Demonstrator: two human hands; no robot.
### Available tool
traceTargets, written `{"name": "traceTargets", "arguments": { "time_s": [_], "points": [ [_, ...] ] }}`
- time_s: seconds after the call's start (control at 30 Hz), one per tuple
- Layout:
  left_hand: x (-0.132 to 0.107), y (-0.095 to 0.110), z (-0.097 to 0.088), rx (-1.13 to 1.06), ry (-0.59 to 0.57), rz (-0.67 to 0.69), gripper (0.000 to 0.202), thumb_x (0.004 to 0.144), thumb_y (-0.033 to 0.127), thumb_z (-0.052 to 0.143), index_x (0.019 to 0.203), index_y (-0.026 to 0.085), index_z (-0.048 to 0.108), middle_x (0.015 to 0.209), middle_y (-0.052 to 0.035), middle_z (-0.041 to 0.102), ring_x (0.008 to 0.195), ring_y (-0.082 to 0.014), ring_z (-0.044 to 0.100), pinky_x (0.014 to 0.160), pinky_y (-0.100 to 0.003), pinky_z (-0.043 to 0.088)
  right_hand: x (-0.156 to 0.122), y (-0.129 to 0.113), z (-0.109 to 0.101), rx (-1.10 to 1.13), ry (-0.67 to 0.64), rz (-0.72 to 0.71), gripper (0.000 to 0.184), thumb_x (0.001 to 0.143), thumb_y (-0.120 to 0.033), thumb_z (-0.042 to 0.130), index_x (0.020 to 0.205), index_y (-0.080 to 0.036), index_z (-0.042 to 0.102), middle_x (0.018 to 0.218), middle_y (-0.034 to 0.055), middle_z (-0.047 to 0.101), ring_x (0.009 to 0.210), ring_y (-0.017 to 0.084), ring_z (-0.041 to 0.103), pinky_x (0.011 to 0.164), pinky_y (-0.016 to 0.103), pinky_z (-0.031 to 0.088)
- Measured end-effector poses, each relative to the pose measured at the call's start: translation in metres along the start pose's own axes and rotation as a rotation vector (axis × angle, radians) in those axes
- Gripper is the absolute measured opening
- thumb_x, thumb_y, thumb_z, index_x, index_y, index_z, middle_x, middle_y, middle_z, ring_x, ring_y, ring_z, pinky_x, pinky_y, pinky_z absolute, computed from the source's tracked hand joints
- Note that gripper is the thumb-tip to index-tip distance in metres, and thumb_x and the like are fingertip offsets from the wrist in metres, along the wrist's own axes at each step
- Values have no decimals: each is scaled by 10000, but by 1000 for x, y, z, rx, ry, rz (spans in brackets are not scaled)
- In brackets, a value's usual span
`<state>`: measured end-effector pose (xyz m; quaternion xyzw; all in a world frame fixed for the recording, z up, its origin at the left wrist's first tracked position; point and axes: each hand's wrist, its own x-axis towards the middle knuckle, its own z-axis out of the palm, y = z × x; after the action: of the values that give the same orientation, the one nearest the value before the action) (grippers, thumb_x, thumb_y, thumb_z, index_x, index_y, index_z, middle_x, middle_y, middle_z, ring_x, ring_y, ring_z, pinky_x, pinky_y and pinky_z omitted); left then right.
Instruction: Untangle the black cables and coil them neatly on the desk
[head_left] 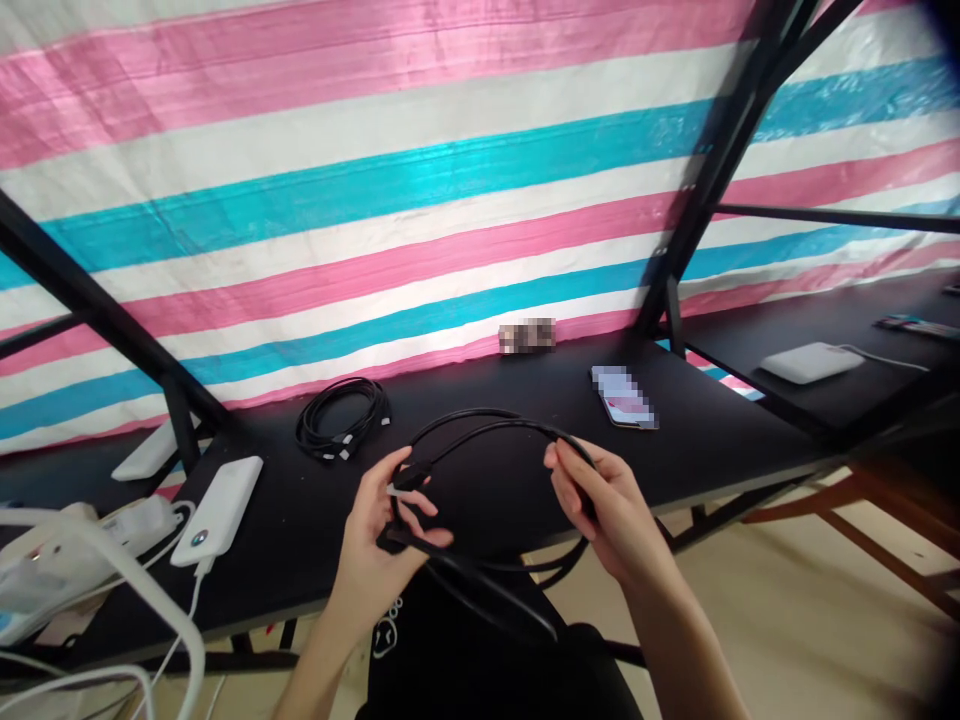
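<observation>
A black cable (480,428) hangs in loose loops between my two hands, over the front edge of the black table (480,500). My left hand (386,520) holds one side of the loops, its fingers curved around the cable by a dark connector and a small white band. On the other side, my right hand (596,490) is closed on the cable, thumb and fingers pinched together. Part of the loops droops below the hands above my dark clothing. Another coiled black cable (341,418) with light-coloured plug ends lies on the table behind my left hand.
A white power bank (219,510) with a plugged-in cord lies at the left, beside a white power strip (139,525). A phone (624,397) lies at the right. Black frame bars (720,180) and a striped sheet (420,180) stand behind.
</observation>
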<state>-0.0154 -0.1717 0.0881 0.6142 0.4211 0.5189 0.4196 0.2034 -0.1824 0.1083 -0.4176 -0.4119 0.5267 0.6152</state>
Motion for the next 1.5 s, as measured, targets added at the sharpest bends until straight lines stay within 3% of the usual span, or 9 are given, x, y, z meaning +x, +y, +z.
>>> {"name": "traceTargets", "arguments": {
  "time_s": [0.2,0.33,0.47,0.77,0.87,1.13,1.27,1.4,1.5],
  "points": [
    [18,16,13,-154,61,-288,589,727,367,660,1247,178,457,356,129,369,240,-68,369,274,-150,247,0,0,-9,-71,-138,97,277,819,-439,572,829,-163,593,551,-47,459,371,16,292,323,152,116],
    [24,10,16,-150,-120,-429,249,718,367,663,788,149,566,318,105,330,258,-60,355,290,-152,212,-1,-2,-13,-95,-185,72,238,860,-415,520,876,-184,574,678,-27,521,387,8,322,318,149,141],
    [27,7,22,-143,-119,-425,300,689,336,675,618,186,426,398,72,393,387,-93,470,332,-160,248,-2,1,-13,-75,-216,35,216,885,-388,495,927,-189,568,678,-35,524,365,-14,281,337,156,132],
    [29,20,10,509,-138,-17,191,693,308,667,815,198,568,822,-4,609,764,-152,562,689,-241,424,-2,-4,-11,-263,-313,51,261,906,-393,450,972,-173,573,653,-31,500,395,14,262,360,180,170],
    [27,29,16,544,-176,31,160,721,279,626,863,220,579,772,16,626,695,-136,564,650,-229,421,-3,-14,1,-436,-364,-16,270,897,-384,462,832,-156,591,657,-15,499,454,38,319,395,183,232],
    [33,47,14,233,-26,-36,66,676,186,619,663,174,556,556,41,566,504,-89,506,466,-177,344,-2,-24,32,-747,-356,-184,351,693,-371,703,980,-192,607,702,-9,566,578,102,490,507,188,389],
    [28,47,6,144,10,-60,100,712,234,620,776,189,558,516,58,538,462,-88,485,452,-183,329,0,-11,38,-736,-280,-216,172,810,-335,573,817,-176,637,564,-20,533,477,89,478,459,188,375],
    [18,33,-18,8,-113,-69,480,654,279,703,1104,238,541,818,-18,668,806,-188,619,720,-262,448,-1,-4,37,-541,-116,-263,119,766,-299,614,776,-194,669,666,22,624,605,151,582,530,233,443],
    [17,0,-40,-161,81,-40,631,583,425,742,1149,220,552,1083,-100,642,1089,-274,542,912,-330,389,-4,-5,34,-434,25,-267,109,734,-296,647,787,-209,686,638,27,630,584,176,588,506,265,443]
  ]
}}
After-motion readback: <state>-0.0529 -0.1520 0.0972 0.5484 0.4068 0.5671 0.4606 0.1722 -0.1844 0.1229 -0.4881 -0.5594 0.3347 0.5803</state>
